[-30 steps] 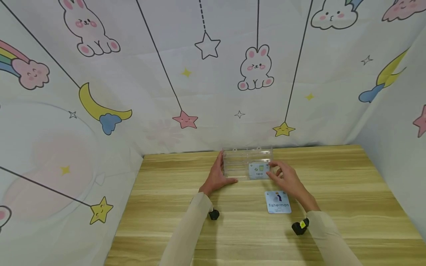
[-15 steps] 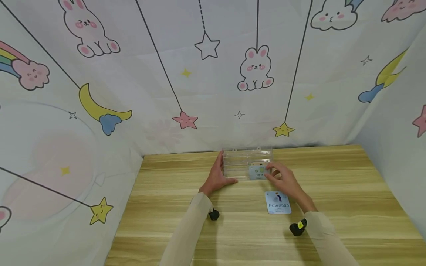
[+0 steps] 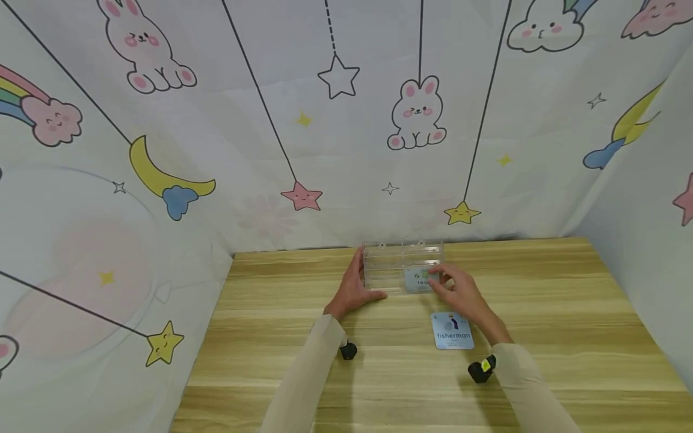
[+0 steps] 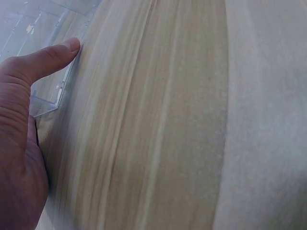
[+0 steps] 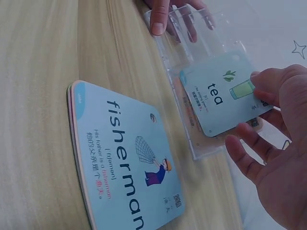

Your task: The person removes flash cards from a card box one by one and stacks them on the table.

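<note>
A clear plastic card rack (image 3: 383, 275) with several compartments stands near the table's back edge. My left hand (image 3: 352, 290) grips its left end, the thumb (image 4: 57, 56) along the front edge and the fingers seen through the plastic in the right wrist view. Between thumb and fingers my right hand (image 3: 461, 294) pinches the upper right corner of a light blue "tea" card (image 5: 218, 98). That card leans tilted in the rack's lower right compartment, with a tan card (image 5: 211, 143) partly hidden behind it. A small stack of cards topped by "fisherman" (image 3: 453, 330) lies in front of the rack.
A white cloth (image 3: 346, 150) printed with rabbits and stars hangs right behind the rack and along both sides. Wood-grained tabletop (image 3: 400, 385) spreads in front. Black wrist cameras (image 3: 349, 350) stick out from both sleeves.
My right hand has shifted slightly left over the "tea" card and covers more of its right side. My left hand, the rack and the "fisherman" stack have stayed put.
</note>
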`<state>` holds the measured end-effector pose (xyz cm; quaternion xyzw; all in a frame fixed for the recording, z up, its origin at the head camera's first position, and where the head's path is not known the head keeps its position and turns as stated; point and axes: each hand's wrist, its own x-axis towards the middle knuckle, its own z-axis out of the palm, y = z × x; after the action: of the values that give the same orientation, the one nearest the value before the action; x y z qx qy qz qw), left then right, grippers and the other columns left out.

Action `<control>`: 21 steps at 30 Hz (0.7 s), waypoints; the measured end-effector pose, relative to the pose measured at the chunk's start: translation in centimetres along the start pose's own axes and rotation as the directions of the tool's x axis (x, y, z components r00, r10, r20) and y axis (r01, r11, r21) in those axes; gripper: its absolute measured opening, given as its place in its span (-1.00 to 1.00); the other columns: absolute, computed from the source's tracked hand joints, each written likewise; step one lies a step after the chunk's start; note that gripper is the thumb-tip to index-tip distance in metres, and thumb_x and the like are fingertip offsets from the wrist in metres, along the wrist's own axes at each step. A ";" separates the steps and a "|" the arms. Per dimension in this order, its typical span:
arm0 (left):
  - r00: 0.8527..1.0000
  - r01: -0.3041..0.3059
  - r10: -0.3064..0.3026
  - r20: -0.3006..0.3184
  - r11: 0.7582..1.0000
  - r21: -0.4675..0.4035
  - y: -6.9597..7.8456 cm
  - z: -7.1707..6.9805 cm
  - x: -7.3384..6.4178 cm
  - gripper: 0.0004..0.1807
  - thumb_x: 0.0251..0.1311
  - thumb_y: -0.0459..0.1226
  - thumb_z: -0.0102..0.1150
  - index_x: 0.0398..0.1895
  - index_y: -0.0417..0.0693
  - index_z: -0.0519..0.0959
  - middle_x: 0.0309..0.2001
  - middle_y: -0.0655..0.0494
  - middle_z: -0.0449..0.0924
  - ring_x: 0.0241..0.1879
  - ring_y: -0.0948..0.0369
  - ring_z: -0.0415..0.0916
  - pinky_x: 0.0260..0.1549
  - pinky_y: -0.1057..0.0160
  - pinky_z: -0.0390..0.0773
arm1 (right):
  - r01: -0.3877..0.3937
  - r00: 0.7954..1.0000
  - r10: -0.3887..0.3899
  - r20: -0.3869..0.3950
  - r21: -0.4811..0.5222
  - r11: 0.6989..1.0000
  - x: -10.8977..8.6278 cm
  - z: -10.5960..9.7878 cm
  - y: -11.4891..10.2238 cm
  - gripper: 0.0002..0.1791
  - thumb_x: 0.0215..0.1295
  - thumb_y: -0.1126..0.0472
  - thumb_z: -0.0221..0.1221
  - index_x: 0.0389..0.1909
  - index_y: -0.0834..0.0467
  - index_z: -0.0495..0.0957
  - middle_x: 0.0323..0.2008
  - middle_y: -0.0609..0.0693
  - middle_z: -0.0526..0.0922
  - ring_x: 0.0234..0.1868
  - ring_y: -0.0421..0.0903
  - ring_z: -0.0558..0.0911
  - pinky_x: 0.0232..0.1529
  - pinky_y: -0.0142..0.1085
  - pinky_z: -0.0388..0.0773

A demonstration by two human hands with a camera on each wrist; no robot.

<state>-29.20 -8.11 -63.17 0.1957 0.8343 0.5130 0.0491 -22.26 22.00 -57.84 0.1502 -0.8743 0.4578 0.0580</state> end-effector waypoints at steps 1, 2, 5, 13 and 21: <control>1.000 0.002 -0.002 -0.001 1.000 0.001 0.0 0.0 0.0 0.51 -0.13 -0.19 0.75 0.71 -0.04 -0.26 0.65 -0.05 -0.07 0.59 0.09 0.03 0.50 0.15 0.19 | 0.002 1.000 -0.002 0.000 -0.004 1.000 0.0 -0.1 -0.1 -0.72 0.47 0.21 0.29 0.11 0.21 0.64 0.00 0.10 0.66 -0.12 0.00 0.58 -0.24 -0.25 0.63; 1.000 0.004 -0.004 -0.002 1.000 0.002 0.0 0.0 0.0 0.51 -0.14 -0.19 0.75 0.71 -0.04 -0.25 0.65 -0.05 -0.07 0.59 0.09 0.03 0.50 0.15 0.19 | 0.008 1.000 -0.008 0.001 -0.007 1.000 0.1 -0.2 -0.2 -0.71 0.47 0.21 0.29 0.12 0.21 0.63 0.00 0.11 0.66 -0.12 0.00 0.58 -0.25 -0.25 0.63; 1.000 0.006 -0.006 -0.003 1.000 0.000 0.0 0.0 0.0 0.52 -0.15 -0.20 0.75 0.71 -0.03 -0.25 0.65 -0.05 -0.06 0.59 0.09 0.03 0.50 0.15 0.18 | 0.014 1.000 -0.014 0.001 -0.018 1.000 0.1 -0.4 -0.4 -0.70 0.47 0.21 0.29 0.13 0.22 0.63 0.02 0.12 0.66 -0.13 0.00 0.57 -0.27 -0.26 0.63; 1.000 -0.013 0.013 0.000 1.000 -0.009 -0.1 0.1 0.1 0.52 -0.15 -0.23 0.75 0.70 -0.03 -0.26 0.65 -0.07 -0.06 0.59 0.09 0.03 0.50 0.14 0.19 | -0.019 1.000 0.018 -0.014 -0.049 0.999 0.1 -0.9 -1.1 -0.64 0.44 0.19 0.32 0.17 0.20 0.62 0.11 0.14 0.65 -0.07 0.04 0.58 -0.22 -0.25 0.64; 1.000 -0.005 0.005 -0.007 1.000 0.001 0.1 0.1 0.0 0.52 -0.15 -0.23 0.75 0.71 0.02 -0.25 0.64 -0.09 -0.04 0.58 0.08 0.04 0.50 0.14 0.20 | -0.056 0.998 0.056 -0.005 -0.022 0.998 -0.2 -2.0 -1.9 -0.58 0.41 0.21 0.35 0.24 0.18 0.59 0.24 0.17 0.58 0.00 0.12 0.65 -0.09 -0.06 0.71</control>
<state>-29.16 -7.97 -63.16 0.1959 0.8343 0.5133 0.0447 -21.50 22.65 -55.28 0.1238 -0.8830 0.4501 0.0485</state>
